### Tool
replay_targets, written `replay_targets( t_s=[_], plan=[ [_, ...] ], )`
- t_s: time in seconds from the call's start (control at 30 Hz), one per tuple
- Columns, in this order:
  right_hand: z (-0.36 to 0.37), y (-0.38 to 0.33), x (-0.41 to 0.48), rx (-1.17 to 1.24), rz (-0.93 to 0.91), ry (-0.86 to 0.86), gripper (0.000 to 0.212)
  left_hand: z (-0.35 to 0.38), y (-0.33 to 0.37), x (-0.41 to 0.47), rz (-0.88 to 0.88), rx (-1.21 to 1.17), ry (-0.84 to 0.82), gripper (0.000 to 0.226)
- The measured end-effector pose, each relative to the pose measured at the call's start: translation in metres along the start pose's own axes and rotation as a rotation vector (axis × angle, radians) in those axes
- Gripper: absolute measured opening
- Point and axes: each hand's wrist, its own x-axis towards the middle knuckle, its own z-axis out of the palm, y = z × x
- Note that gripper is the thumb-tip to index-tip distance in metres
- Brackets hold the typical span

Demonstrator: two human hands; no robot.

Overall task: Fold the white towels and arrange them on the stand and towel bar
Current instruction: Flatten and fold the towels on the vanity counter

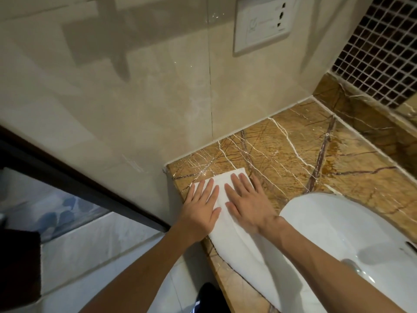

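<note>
Two bare hands are pressing flat on a long white folded towel (243,249) that is lying on the brown veined marble countertop (293,150). The left hand (202,205) is resting palm-down on the towel's far left part, fingers straight and slightly spread, gripping nothing. The right hand (247,204) is lying just beside it, also palm-down with fingers extended, curling around nothing. Their thumbs are sitting close together over the towel's middle. The towel is stretching as a narrow strip from the counter's far left corner, near the beige tiled wall (135,98), back toward the person. Its near part is running right beside the rim of the white ceramic basin (338,233). A white wall socket plate (262,23) is sitting high on the wall, beside a dark mosaic tile panel (379,48).
</note>
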Motion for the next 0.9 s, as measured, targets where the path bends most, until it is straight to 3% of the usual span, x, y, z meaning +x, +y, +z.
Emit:
replay_targets(
  t_s=[0.27, 0.4, 0.6, 0.8, 0.9],
  plan=[
    [0.001, 0.000, -0.057, 0.186, 0.189, 0.136, 0.044, -0.005, 0.026, -0.026, -0.037, 0.055, -0.107, 0.062],
    [0.008, 0.003, -0.098, 0.311, 0.308, 0.183, 0.045, -0.006, 0.044, -0.047, -0.034, 0.019, -0.128, 0.063],
    [0.030, 0.002, -0.165, 0.334, 0.459, 0.071, 0.050, -0.001, 0.072, -0.083, 0.015, -0.030, -0.122, 0.065],
    [0.048, -0.002, -0.221, 0.440, 0.507, -0.071, 0.040, 0.005, 0.104, -0.117, 0.074, -0.038, -0.084, 0.062],
    [0.061, -0.003, -0.238, 0.543, 0.544, -0.202, 0.051, 0.008, 0.120, -0.129, 0.067, -0.056, -0.080, 0.061]
  ],
)
